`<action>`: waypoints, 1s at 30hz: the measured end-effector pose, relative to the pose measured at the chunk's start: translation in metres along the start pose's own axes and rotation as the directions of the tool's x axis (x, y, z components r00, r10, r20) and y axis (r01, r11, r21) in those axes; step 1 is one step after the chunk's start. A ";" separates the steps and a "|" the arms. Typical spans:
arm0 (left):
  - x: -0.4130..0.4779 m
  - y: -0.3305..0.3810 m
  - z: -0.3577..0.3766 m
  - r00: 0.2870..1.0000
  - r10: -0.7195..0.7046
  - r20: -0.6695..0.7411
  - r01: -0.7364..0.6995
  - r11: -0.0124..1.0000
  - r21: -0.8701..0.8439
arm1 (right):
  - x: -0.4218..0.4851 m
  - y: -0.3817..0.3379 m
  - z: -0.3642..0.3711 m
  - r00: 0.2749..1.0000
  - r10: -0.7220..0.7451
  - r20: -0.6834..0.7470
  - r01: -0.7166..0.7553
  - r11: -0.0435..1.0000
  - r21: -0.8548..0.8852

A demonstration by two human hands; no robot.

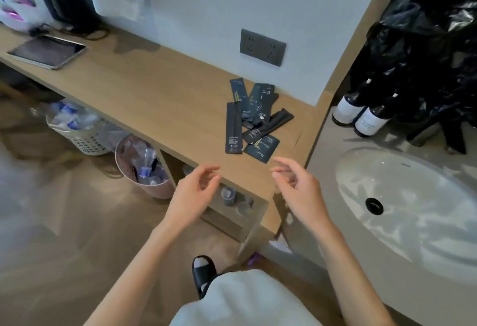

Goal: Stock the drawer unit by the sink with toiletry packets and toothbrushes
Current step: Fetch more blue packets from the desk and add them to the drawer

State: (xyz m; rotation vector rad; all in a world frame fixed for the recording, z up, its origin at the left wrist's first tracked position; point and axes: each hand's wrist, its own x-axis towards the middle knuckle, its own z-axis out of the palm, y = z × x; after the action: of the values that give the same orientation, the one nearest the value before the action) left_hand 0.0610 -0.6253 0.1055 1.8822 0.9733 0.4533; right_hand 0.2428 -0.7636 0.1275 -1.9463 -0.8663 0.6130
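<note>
Both hands, left and right, hover empty, fingers loosely curled, near the packets: light, flat, probably slippery; pinch their edges.

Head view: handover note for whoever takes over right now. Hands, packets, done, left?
Left hand: open, holds nothing, over the front edge of the counter.
Right hand: open, holds nothing, just short of the pile.
Dark packets: a loose overlapping pile on the counter, near the wall corner beside the sink.
Done: nothing picked up yet, judging by the empty hands.
Left: gather the packets and stock them. No drawer unit can be made out in this view, and I cannot tell whether the long packets hold toothbrushes.
</note>
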 end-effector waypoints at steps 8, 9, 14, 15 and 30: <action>0.149 -0.043 -0.037 0.978 -0.101 0.183 0.067 0.981 0.181 | 0.132 0.002 0.066 0.986 0.145 -0.078 -0.157 0.972 -0.173; 0.165 -0.049 -0.039 0.969 -0.111 0.219 0.065 0.977 0.204 | 0.145 0.007 0.071 0.981 0.169 -0.093 -0.184 0.963 -0.197; 0.243 -0.080 -0.041 0.918 -0.113 0.380 -0.020 0.944 0.329 | 0.197 0.032 0.088 0.924 0.315 -0.218 -0.359 0.911 -0.204; 0.256 -0.086 -0.041 0.905 -0.112 0.410 -0.044 0.934 0.354 | 0.206 0.037 0.092 0.911 0.335 -0.238 -0.386 0.897 -0.216; 0.342 -0.129 -0.070 0.666 0.017 0.746 -0.549 0.689 0.474 | 0.251 0.077 0.120 0.747 0.633 -0.204 -0.653 0.640 -0.405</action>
State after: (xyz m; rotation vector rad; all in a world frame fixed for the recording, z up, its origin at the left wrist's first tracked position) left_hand 0.1694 -0.2863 -0.0014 2.5981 0.2617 -0.5302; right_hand 0.3425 -0.5344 -0.0169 -2.7270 -0.2464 0.8211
